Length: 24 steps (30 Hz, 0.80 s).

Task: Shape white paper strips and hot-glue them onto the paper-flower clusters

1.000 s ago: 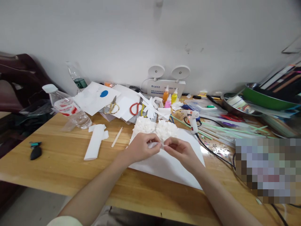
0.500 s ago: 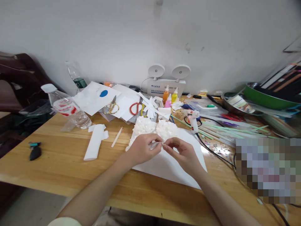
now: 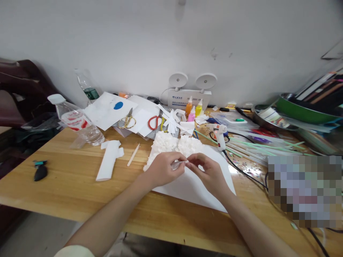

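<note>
My left hand (image 3: pixel 166 167) pinches a small strip of white paper (image 3: pixel 177 164) between thumb and fingers. My right hand (image 3: pixel 205 171) is closed at the strip's right end, its fingertips meeting those of the left. Both hands are over a large white sheet (image 3: pixel 184 192) on the wooden table. Behind them, clusters of crumpled white paper pieces (image 3: pixel 190 143) cover the sheet's far part; the hands hide some of this. To the left lie a pale pointed stick (image 3: pixel 133 155) and a folded white paper tube (image 3: pixel 108 162).
Gold scissors (image 3: pixel 127 119), red-handled pliers (image 3: pixel 153 122) and paper sheets lie at the back. A hot glue gun (image 3: pixel 220 137) with a black cable stands right of the sheet, near thin green sticks. A water bottle (image 3: pixel 77 123) leans at the left.
The fingertips of both hands have shifted slightly and come closer together around the white strip. The objects on the table have not been moved.
</note>
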Each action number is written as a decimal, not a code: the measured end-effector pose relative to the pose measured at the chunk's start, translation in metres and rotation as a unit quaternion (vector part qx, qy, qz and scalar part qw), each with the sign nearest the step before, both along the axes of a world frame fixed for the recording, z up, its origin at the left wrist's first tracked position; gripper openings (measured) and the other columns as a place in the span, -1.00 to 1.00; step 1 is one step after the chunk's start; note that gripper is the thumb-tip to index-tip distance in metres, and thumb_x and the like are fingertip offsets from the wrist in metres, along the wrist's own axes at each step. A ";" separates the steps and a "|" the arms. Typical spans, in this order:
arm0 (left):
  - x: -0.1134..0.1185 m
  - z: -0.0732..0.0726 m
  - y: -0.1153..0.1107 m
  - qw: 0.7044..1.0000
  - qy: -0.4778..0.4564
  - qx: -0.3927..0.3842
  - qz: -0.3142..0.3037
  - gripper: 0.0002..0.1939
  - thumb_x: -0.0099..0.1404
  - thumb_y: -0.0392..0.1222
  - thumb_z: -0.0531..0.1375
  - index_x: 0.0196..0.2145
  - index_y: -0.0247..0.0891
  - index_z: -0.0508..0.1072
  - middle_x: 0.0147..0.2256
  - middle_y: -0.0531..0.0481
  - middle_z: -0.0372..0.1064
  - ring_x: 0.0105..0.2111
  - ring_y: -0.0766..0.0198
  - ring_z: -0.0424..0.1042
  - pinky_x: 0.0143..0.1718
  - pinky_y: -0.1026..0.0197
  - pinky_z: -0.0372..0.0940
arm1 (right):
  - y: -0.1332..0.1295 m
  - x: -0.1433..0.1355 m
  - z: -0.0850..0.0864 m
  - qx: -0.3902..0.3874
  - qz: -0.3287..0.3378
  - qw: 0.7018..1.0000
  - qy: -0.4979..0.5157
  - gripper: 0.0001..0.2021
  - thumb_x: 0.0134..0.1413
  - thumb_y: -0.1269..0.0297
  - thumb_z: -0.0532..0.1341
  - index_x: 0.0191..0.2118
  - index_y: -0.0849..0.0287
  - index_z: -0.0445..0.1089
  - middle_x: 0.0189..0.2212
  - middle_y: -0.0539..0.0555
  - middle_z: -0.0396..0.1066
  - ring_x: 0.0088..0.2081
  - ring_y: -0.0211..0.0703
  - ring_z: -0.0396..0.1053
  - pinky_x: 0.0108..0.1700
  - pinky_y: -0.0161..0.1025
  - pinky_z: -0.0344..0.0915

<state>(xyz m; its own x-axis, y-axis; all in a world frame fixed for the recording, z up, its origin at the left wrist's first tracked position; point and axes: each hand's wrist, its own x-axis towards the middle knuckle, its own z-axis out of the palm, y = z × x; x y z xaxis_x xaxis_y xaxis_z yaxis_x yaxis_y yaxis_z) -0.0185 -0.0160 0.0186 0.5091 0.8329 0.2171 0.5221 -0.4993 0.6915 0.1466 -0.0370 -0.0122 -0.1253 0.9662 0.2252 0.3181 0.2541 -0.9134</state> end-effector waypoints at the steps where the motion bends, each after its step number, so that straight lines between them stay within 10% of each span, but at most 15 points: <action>1: 0.000 0.000 0.000 1.000 0.002 0.004 0.000 -0.86 0.10 -0.31 0.07 -0.38 -0.26 0.41 -0.39 0.04 0.43 -0.45 0.35 0.34 -0.45 0.35 0.18 | 0.000 0.000 0.000 0.003 0.001 1.000 -0.004 -0.84 -0.01 0.17 0.17 -0.35 0.15 0.32 -0.44 0.05 0.36 -0.44 -0.22 0.27 -0.37 -0.26 0.25; 24: -0.002 0.000 0.003 1.000 0.007 0.015 -0.013 -0.87 0.16 -0.29 0.06 -0.37 -0.26 0.42 -0.37 0.01 0.43 -0.39 0.33 0.35 -0.34 0.31 0.20 | 0.001 0.000 -0.004 0.052 -0.029 0.996 -0.069 -0.86 0.02 0.19 0.15 -0.33 0.11 0.35 -0.42 0.06 0.40 -0.43 -0.20 0.28 -0.36 -0.22 0.26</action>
